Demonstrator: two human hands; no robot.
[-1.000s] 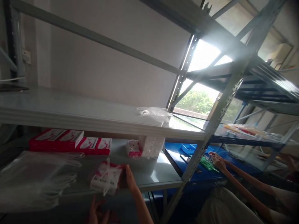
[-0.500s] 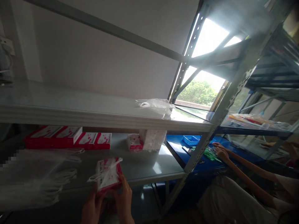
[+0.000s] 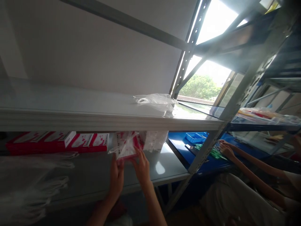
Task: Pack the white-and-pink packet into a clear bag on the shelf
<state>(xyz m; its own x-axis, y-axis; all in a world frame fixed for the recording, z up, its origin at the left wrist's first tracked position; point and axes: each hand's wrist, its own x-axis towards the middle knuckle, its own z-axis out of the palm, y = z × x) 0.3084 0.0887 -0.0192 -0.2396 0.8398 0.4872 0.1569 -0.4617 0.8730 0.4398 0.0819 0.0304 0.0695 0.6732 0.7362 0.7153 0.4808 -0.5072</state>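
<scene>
Now: both hands up at mid shelf | left hand props bagged red pack from below, right hand pinches its right edge, likely steadying loose film | red boxes far left | co-worker's hand at blue bench right | window behind

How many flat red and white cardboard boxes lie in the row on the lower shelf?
4, side by side at the back left of the grey lower shelf: red and white boxes at. More may be hidden.
</scene>
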